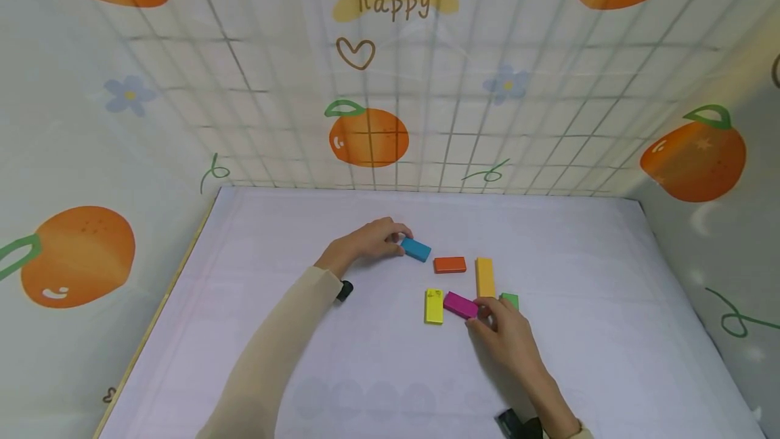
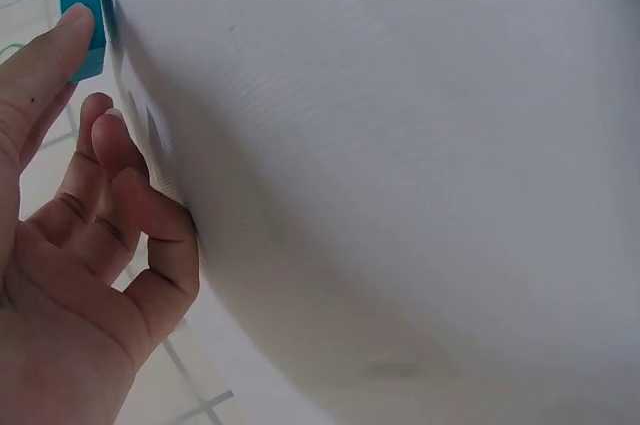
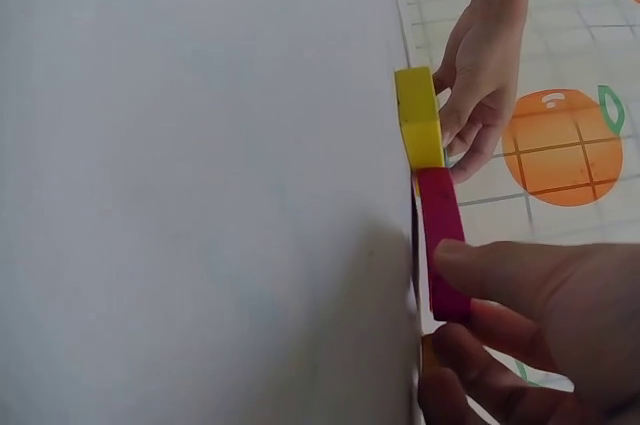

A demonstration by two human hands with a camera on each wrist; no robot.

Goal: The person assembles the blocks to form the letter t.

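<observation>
Left hand (image 1: pixel 373 238) pinches the blue block (image 1: pixel 417 250), right hand (image 1: pixel 506 335) pinches the magenta block (image 1: pixel 460 305) beside the yellow block (image 1: pixel 434 307); the red block (image 1: pixel 449 265) lies near

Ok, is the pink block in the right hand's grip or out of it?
In: the right hand pinches one end of the pink block between thumb and finger, seen in both the head and right wrist views.

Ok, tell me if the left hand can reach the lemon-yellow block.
Probably yes: bare table lies between the left hand and lemon-yellow block, though that hand holds the blue block.
</observation>
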